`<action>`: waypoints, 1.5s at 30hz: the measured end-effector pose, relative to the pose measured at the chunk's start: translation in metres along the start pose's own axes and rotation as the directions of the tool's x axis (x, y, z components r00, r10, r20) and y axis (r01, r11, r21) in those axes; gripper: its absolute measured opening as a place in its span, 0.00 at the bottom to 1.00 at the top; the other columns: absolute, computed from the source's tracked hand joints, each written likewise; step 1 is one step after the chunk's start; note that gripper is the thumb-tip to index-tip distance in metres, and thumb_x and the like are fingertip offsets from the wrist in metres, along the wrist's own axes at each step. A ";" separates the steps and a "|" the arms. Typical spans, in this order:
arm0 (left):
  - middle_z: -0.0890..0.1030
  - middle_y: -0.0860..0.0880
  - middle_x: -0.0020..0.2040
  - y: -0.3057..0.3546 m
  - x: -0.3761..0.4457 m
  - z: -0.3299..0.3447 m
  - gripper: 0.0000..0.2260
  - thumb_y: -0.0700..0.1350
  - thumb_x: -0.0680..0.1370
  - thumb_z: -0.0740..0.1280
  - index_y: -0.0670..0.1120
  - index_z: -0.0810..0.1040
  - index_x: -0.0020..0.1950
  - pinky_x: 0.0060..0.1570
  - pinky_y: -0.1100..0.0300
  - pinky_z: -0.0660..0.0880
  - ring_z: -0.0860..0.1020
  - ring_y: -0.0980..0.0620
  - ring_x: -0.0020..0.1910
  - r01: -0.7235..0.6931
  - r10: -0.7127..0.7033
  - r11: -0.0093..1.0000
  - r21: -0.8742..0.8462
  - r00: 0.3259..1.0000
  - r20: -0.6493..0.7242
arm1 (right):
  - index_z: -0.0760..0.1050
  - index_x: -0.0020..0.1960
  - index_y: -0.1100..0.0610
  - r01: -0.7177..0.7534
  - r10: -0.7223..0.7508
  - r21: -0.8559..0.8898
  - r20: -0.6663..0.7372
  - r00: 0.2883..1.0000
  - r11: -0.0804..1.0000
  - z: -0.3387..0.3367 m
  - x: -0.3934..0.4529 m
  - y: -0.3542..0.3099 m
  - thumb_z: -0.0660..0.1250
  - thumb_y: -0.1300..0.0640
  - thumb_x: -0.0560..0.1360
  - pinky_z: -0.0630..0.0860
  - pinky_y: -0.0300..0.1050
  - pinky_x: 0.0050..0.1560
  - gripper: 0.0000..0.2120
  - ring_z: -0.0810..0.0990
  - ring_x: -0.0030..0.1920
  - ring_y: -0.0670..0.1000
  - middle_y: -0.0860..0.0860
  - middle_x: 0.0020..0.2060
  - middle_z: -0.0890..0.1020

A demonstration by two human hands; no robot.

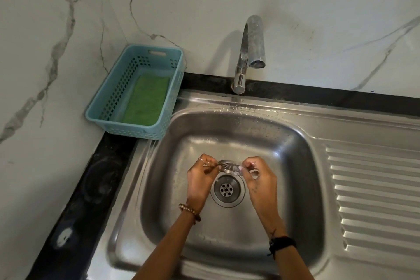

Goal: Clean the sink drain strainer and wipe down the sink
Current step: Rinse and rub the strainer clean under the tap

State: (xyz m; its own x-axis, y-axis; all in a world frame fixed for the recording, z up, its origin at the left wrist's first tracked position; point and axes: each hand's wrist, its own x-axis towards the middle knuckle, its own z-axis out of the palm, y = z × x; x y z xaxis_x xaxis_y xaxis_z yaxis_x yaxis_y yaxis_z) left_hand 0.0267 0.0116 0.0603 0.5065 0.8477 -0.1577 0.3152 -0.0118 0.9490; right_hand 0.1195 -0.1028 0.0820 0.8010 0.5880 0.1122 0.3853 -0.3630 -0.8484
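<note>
The left hand [200, 175] and right hand [256, 174] each pinch an edge of the drain strainer [229, 166], lifted just above the open drain [227, 190] mid-sink [295, 143]. This looks like the strainer-cleaning step; next it likely needs rinsing under the tap [252, 45] at twelve o'clock, or the green scrub pad [146, 100] in the blue basket [100, 109] on the worktop [91, 188] at ten o'clock. No readable writing.

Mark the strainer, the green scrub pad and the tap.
strainer [228, 165]: head view, middle of the metal disc held between both hands
green scrub pad [146, 100]: head view, centre of pad
tap [256, 43]: head view, on the spout
</note>
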 end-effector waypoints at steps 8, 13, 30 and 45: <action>0.80 0.49 0.37 -0.046 0.015 0.020 0.12 0.37 0.68 0.70 0.52 0.72 0.31 0.39 0.65 0.72 0.78 0.51 0.39 0.360 -0.384 0.892 0.275 0.922 0.040 | 0.73 0.42 0.56 -0.370 0.379 -0.080 0.169 0.910 0.925 0.031 0.010 0.055 0.67 0.66 0.71 0.70 0.29 0.34 0.06 0.78 0.41 0.50 0.52 0.40 0.80; 0.81 0.39 0.49 -0.067 0.022 0.037 0.09 0.37 0.70 0.66 0.46 0.69 0.35 0.41 0.60 0.70 0.78 0.42 0.50 0.357 -0.451 0.804 0.476 0.888 0.095 | 0.75 0.48 0.56 -0.357 0.459 -0.369 0.241 0.855 0.858 0.046 0.011 0.082 0.63 0.63 0.74 0.73 0.42 0.41 0.05 0.80 0.45 0.54 0.53 0.45 0.82; 0.72 0.43 0.54 -0.073 0.025 0.044 0.12 0.43 0.73 0.69 0.39 0.73 0.53 0.52 0.59 0.71 0.73 0.46 0.55 0.102 -0.285 0.758 0.645 0.941 0.185 | 0.71 0.46 0.54 -0.220 0.403 -0.493 0.304 0.863 0.842 0.055 0.015 0.087 0.63 0.53 0.76 0.75 0.45 0.45 0.05 0.76 0.44 0.50 0.50 0.45 0.77; 0.63 0.49 0.74 0.004 -0.010 -0.010 0.22 0.50 0.78 0.61 0.48 0.63 0.72 0.73 0.44 0.47 0.56 0.52 0.75 -0.211 -0.260 0.630 0.747 0.850 0.459 | 0.74 0.62 0.52 -0.004 0.291 -0.487 0.514 0.807 0.873 0.045 0.009 -0.004 0.65 0.58 0.74 0.72 0.36 0.51 0.16 0.78 0.57 0.50 0.51 0.59 0.79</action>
State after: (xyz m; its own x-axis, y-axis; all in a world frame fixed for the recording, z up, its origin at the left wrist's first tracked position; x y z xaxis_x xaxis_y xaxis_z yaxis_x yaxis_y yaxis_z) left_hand 0.0146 0.0080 0.0687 0.7170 0.4797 -0.5059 0.6913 -0.5825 0.4275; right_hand 0.1043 -0.0637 0.0631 0.5225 0.7407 -0.4222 0.5567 -0.6715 -0.4890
